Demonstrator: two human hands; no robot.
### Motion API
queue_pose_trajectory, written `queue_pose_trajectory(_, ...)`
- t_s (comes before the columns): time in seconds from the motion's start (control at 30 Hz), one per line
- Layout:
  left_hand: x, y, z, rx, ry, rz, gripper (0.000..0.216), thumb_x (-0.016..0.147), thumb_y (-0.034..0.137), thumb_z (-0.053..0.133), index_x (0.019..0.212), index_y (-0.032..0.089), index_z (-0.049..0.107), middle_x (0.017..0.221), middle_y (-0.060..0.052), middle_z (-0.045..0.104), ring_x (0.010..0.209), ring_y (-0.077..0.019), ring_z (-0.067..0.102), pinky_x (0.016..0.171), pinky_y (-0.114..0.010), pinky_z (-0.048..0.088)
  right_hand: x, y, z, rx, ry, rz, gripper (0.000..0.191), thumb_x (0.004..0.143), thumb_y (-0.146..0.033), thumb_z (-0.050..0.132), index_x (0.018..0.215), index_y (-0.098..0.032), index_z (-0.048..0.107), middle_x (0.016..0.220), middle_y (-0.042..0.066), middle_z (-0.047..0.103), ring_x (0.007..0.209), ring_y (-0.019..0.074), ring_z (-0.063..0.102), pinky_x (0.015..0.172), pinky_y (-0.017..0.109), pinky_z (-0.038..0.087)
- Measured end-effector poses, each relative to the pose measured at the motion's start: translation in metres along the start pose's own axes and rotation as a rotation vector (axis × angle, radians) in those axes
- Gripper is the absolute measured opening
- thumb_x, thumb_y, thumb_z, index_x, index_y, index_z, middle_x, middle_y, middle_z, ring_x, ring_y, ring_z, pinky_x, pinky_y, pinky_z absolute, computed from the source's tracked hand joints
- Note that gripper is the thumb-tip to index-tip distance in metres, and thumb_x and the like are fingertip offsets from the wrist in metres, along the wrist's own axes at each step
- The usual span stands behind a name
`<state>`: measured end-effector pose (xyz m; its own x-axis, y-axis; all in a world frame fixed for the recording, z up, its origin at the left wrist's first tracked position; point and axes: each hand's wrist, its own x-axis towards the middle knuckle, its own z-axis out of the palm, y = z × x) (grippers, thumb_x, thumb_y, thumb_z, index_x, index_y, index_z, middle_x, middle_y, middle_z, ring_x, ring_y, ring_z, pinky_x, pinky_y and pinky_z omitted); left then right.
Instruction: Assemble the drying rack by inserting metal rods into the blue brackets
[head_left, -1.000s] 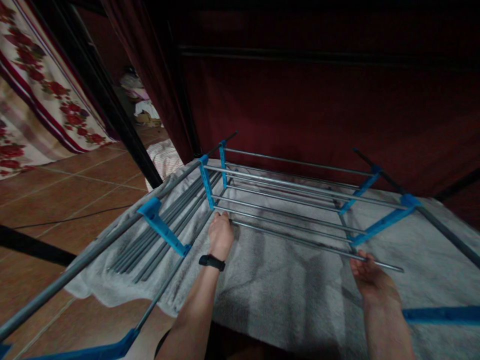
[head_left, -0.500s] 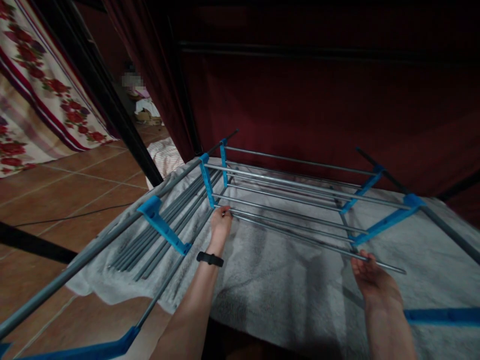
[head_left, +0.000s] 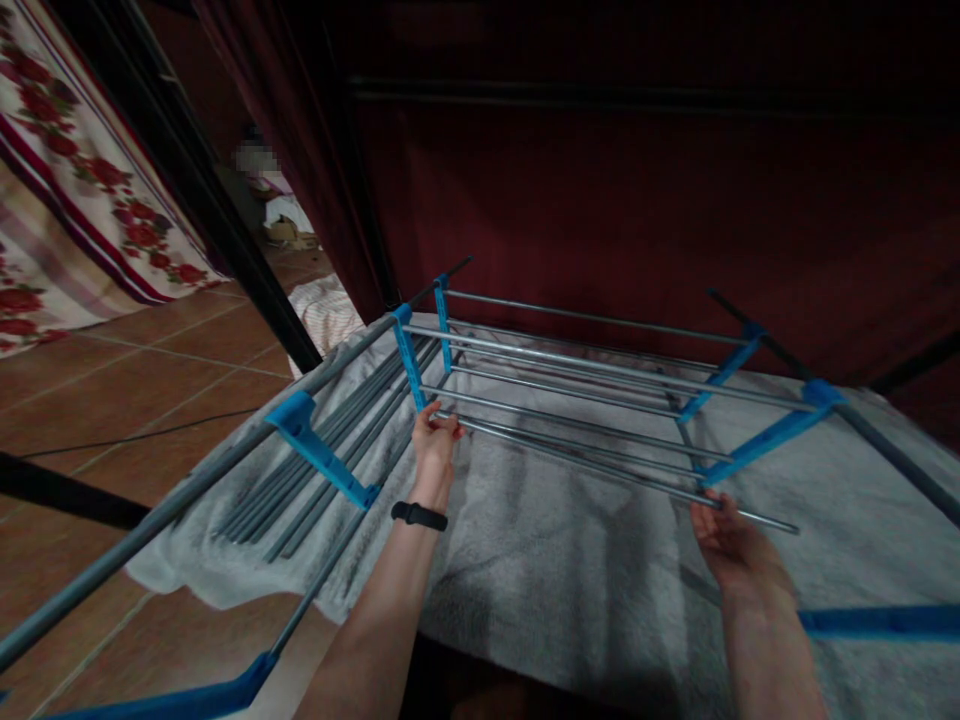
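A thin grey metal rod (head_left: 585, 459) runs slantwise between my hands. My left hand (head_left: 435, 437) grips its far-left end, close to the lower end of a blue plastic bracket (head_left: 411, 362). Toward the right end, my right hand (head_left: 718, 525) has its fingers round the same rod, whose tip sticks out beyond them. Just above that hand is another blue bracket (head_left: 772, 436). Both brackets belong to a rack frame of grey tubes (head_left: 360, 352), with several crossbars (head_left: 570, 355) spanning its far part. The rod's left tip is hidden by my fingers.
Several loose grey rods (head_left: 322, 445) lie on the grey blanket (head_left: 555, 590) inside the frame's left side. Nearer blue brackets (head_left: 322, 455) stand along the left tube. A dark red curtain (head_left: 637, 220) hangs behind; black posts (head_left: 225, 220) and tiled floor (head_left: 150, 390) are at left.
My right hand and the rod's right end have moved slightly up and left, closer to the right bracket. My left hand has shifted a little left toward the left bracket.
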<state>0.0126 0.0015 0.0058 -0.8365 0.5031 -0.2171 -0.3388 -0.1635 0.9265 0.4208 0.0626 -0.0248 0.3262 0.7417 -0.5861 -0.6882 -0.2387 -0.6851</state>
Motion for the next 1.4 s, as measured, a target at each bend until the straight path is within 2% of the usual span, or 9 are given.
queue_pose_trajectory(0.13,-0.001,0.0,0.0,0.023,0.011,-0.053,0.037,0.07,0.007,0.073,0.101,0.021,0.06,0.067,0.005,0.057,0.057,-0.0127,0.058,0.057,-0.025,0.047,-0.004,0.0,0.003,0.007,0.005,0.006,0.021,0.091,-0.004,0.051,0.08,-0.016,0.064,0.083,-0.002,0.068,0.071,0.0074,0.069,0.065,0.019,0.061)
queue_pose_trajectory(0.37,-0.006,-0.001,0.003,-0.027,-0.018,-0.095,0.038,0.074,0.004,0.07,0.103,0.022,0.054,0.072,0.004,0.063,0.057,-0.0099,0.059,0.058,-0.022,0.048,-0.011,0.001,0.007,-0.001,0.004,0.016,0.018,0.091,-0.005,0.055,0.079,-0.015,0.065,0.082,-0.001,0.067,0.069,0.0077,0.069,0.068,0.019,0.062)
queue_pose_trajectory(0.5,-0.009,0.0,0.003,-0.065,-0.08,-0.155,0.026,0.076,0.004,0.069,0.092,0.019,0.056,0.077,-0.001,0.07,0.059,-0.0099,0.062,0.058,-0.021,0.049,-0.01,0.003,0.008,-0.023,-0.012,0.021,0.017,0.09,-0.004,0.056,0.081,-0.015,0.066,0.083,-0.001,0.067,0.07,0.0067,0.069,0.073,0.018,0.062)
queue_pose_trajectory(0.67,-0.012,0.0,0.005,-0.092,-0.124,-0.21,0.011,0.085,0.008,0.065,0.085,0.017,0.06,0.077,-0.003,0.072,0.058,-0.0074,0.061,0.057,-0.018,0.049,-0.01,0.005,0.007,-0.022,-0.04,0.02,0.016,0.089,-0.005,0.057,0.081,-0.016,0.066,0.086,0.0,0.068,0.073,0.0079,0.07,0.076,0.02,0.062)
queue_pose_trajectory(0.8,-0.015,0.001,0.008,-0.104,-0.166,-0.292,0.014,0.09,0.011,0.063,0.078,0.014,0.059,0.074,-0.006,0.072,0.052,-0.0066,0.058,0.056,-0.019,0.051,-0.012,0.008,0.009,-0.017,-0.053,0.003,0.015,0.088,-0.005,0.058,0.081,-0.016,0.066,0.086,0.0,0.068,0.073,0.008,0.069,0.076,0.021,0.062)
queue_pose_trajectory(1.2,-0.023,0.003,0.013,-0.089,-0.253,-0.441,0.012,0.093,0.011,0.06,0.082,0.012,0.064,0.075,-0.008,0.073,0.059,-0.0094,0.065,0.058,-0.019,0.054,-0.015,0.01,0.014,-0.034,-0.03,0.024,0.021,0.092,-0.003,0.05,0.082,-0.016,0.063,0.082,0.0,0.066,0.072,0.0084,0.069,0.071,0.021,0.063)
queue_pose_trajectory(1.4,-0.023,-0.001,0.015,-0.095,-0.264,-0.5,0.013,0.093,0.007,0.057,0.083,0.012,0.063,0.078,-0.009,0.074,0.058,-0.0095,0.064,0.06,-0.02,0.055,-0.012,0.016,0.012,-0.083,-0.02,0.022,0.015,0.091,-0.008,0.057,0.082,-0.018,0.063,0.079,-0.001,0.066,0.069,0.0086,0.069,0.069,0.021,0.063)
